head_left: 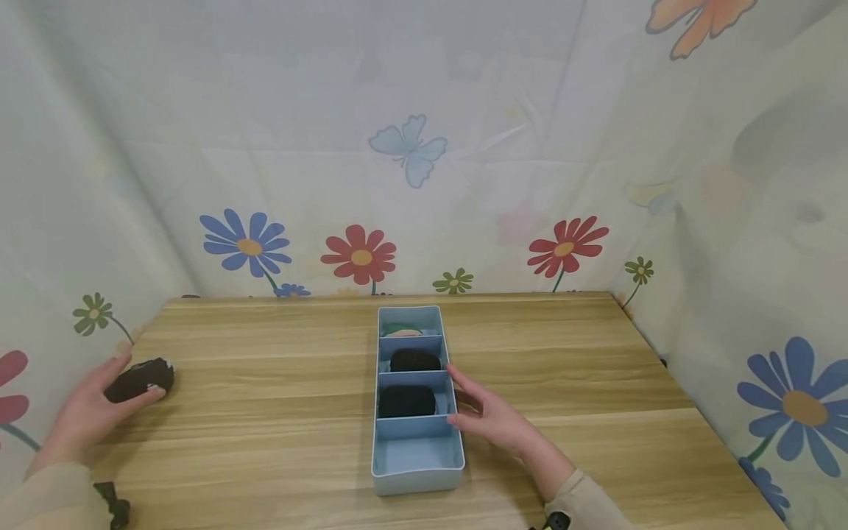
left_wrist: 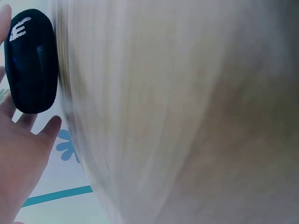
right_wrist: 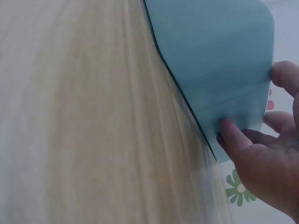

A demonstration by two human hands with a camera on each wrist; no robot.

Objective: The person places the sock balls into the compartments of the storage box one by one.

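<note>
My left hand (head_left: pixel 89 412) grips a rolled black sock bundle (head_left: pixel 142 379) at the table's left edge, thumb on its near side and fingers on the far side. White lettering shows on the bundle (left_wrist: pixel 32 60) in the left wrist view. A light blue divided box (head_left: pixel 417 482) stands mid-table, lengthwise away from me. My right hand (head_left: pixel 493 419) touches its right wall, thumb and index finger at the rim; another fingertip presses the outer wall (right_wrist: pixel 219 60). Its two middle compartments each hold a black bundle (head_left: pixel 407 401). A green and beige item (head_left: pixel 402 331) lies in the farthest; the nearest shows its bare bottom.
The wood-grain table (head_left: pixel 285 442) spreads on both sides of the box. A pale flower-printed cloth (head_left: pixel 477 221) hangs behind and along the sides. Black straps (head_left: pixel 115 508) show near the left sleeve.
</note>
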